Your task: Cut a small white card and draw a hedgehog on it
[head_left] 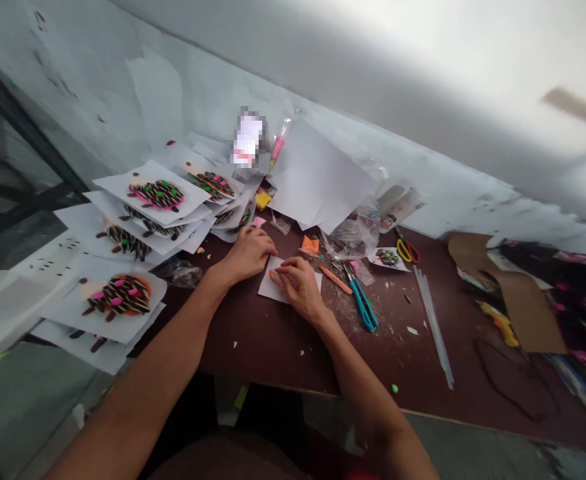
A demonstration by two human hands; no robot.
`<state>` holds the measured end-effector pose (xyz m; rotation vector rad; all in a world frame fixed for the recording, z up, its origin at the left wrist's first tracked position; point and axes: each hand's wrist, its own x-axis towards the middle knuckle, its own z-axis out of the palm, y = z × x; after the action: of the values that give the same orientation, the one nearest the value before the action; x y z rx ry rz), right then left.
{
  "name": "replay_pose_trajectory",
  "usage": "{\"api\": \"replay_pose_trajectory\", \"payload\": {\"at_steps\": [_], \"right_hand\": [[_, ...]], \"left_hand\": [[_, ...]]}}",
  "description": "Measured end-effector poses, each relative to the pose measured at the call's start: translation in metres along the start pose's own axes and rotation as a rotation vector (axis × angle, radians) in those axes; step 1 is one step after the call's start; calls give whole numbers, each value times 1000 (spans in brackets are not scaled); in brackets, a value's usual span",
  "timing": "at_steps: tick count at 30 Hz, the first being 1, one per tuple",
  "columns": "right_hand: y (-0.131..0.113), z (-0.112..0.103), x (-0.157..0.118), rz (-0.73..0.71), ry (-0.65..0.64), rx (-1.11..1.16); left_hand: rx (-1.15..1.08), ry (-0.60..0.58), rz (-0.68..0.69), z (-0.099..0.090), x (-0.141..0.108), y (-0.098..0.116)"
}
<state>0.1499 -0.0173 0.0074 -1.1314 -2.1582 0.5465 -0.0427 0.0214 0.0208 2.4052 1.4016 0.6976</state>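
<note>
A small white paper (pixel 267 288) lies flat on the dark red table in front of me. My left hand (pixel 253 252) is at its upper left corner, fingers bent and close together over the edge. Over the paper's middle, my right hand (pixel 300 287) has its fingers drawn together on a small orange clay piece (pixel 274 275), partly covered by the fingertips. To the right of that hand lie an orange stick-shaped tool (pixel 336 280) and a tool with teal handles (pixel 363 303). An orange clay packet (pixel 310 245) sits just beyond the paper.
Stacked paper sheets with hedgehog figures (pixel 155 193) spread on the left. White sheets (pixel 317 177) lean against the wall, beside a blurred-out screen (pixel 247 140). Rightward are scissors (pixel 407 250), clear glue sticks (pixel 435 327), a yellow glue gun (pixel 500 322) with a cord, and brown cardboard (pixel 527 310).
</note>
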Motion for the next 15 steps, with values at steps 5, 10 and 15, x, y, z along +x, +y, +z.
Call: {"api": "replay_pose_trajectory", "payload": {"at_steps": [5,10,15], "right_hand": [[-1,0,-2,-14,-19,-88],[-4,-3,-3,-13,-90,-143],[-7,-9,-3,-7,-127,-168]], "left_hand": [[-31,-123,28,-2,-6,-4],[-55,-233,74,-9,-7,-6],[-43,-296,101,-11,-9,-5]]}}
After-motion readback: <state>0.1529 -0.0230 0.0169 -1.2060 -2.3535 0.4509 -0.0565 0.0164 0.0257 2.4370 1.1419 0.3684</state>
